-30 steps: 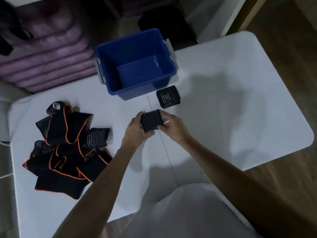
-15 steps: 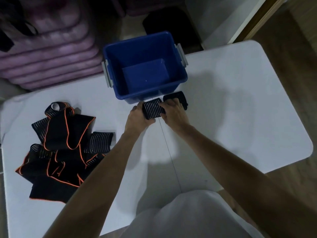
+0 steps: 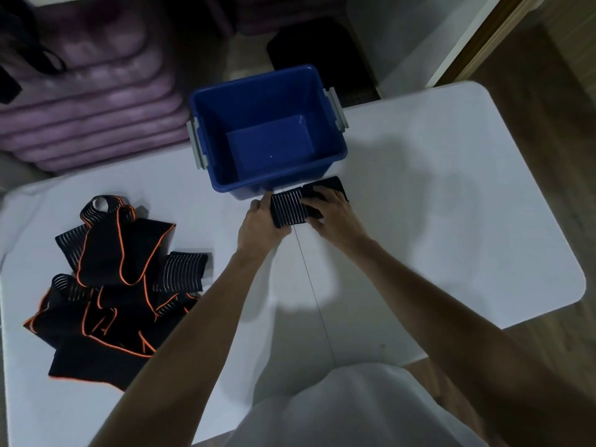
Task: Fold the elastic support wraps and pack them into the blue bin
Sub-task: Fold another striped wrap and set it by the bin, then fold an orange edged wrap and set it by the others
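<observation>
I see the white table (image 3: 451, 188) carrying everything, with the blue bin (image 3: 325, 162) at its far edge, its floor bare as far as I can see, so nothing is packed. A heap of unfolded black wraps with orange trim (image 3: 106, 295) lies well to the left, the bulk of the work remaining. Just before the bin, my left hand (image 3: 261, 225) and right hand (image 3: 333, 216) together hold a folded ribbed wrap (image 3: 288, 209). A second folded wrap (image 3: 332, 185) sits beside it, mostly under my right fingers; I cannot tell whether they grip it too.
</observation>
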